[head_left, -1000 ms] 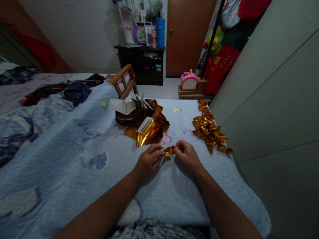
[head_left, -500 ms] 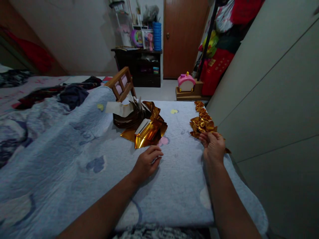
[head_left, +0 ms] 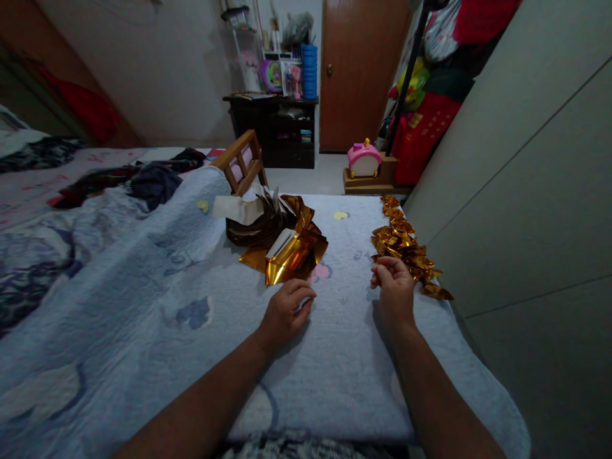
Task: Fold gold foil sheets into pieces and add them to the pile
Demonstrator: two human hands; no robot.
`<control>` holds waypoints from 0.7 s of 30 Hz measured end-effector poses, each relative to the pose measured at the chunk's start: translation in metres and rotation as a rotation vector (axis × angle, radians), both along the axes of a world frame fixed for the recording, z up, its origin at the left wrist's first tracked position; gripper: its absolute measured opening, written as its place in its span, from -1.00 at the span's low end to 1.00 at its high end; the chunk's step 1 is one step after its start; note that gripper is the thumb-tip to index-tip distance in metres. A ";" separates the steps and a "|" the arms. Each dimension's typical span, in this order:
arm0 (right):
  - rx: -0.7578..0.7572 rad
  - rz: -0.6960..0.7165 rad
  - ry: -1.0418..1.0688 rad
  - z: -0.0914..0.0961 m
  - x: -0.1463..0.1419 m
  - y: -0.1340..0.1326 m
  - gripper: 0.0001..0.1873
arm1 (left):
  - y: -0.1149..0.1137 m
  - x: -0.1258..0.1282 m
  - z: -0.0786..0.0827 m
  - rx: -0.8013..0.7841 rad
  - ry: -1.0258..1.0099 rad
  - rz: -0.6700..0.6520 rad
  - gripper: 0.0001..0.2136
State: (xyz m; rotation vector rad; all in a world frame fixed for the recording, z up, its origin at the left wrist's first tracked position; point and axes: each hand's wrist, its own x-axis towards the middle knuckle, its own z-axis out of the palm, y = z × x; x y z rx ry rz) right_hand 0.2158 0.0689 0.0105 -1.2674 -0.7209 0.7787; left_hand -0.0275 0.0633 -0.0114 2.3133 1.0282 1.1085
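Observation:
My left hand [head_left: 288, 312] rests on the pale blue quilt, fingers loosely bent and thumb apart, holding nothing. Just beyond it lies a pile of gold foil paper sheets [head_left: 299, 255], some folded or bent, beside a thick curled stack of paper [head_left: 246, 229] with pale backs showing. On the right, my right hand [head_left: 396, 290] is raised a little over the quilt, its fingers loosely curled and nothing visible in them. Directly behind it a heap of folded gold foil pieces [head_left: 404, 245] runs along the right edge of the bed surface.
A blue patterned quilt [head_left: 335, 363] covers the surface, its right edge beside a pale cabinet [head_left: 526, 223]. Behind stand a small wooden bed rail [head_left: 246, 162], a dark shelf unit [head_left: 272, 131] and a pink toy [head_left: 364, 158]. Dark clothes [head_left: 155, 185] lie at left.
My right hand has moved left and towards me, off the gold foil heap. My left hand stays in nearly the same place. The view has shifted slightly.

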 end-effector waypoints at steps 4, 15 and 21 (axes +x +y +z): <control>-0.046 0.148 -0.133 -0.006 -0.014 -0.004 -0.80 | 0.003 -0.001 0.001 0.133 0.032 0.233 -0.82; -0.090 0.352 -0.490 -0.023 -0.019 -0.002 -0.88 | 0.021 -0.006 -0.005 0.043 0.039 0.370 -0.72; -0.117 0.388 -0.528 -0.026 -0.018 -0.001 -0.85 | 0.032 0.000 -0.009 -0.051 -0.066 0.353 -0.71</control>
